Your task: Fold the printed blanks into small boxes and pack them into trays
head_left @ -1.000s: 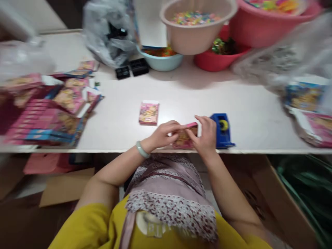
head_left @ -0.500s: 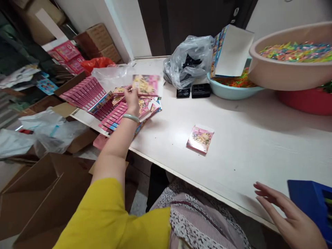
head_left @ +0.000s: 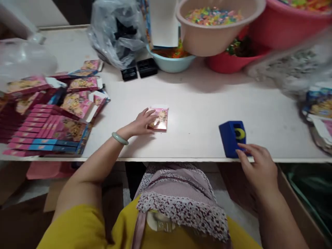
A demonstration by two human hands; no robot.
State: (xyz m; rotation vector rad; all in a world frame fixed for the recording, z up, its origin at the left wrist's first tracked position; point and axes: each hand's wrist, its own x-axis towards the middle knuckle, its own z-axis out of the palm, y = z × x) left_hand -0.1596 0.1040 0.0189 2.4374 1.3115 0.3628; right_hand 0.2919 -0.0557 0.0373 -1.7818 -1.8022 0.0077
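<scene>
Since half a second ago the left hand [head_left: 141, 125] has come back from the box pile [head_left: 49, 117] and now rests loose, spread fingers on the small pink card packet [head_left: 160, 119], gripping nothing. The packet lies flat on the white table [head_left: 197, 100], left of the blue tape dispenser [head_left: 232, 137]. The right hand [head_left: 256, 166], fingers half curled, touches the dispenser's near edge.

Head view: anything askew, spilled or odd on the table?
Mostly the pile of pink packs at the table's left: it is fanned out and jumbled, not stacked square. The beige basin sits tilted on the bowls beneath it. Nothing looks spilled. Left hand rests on a small pink pack; right hand touches the blue tape dispenser.
</scene>
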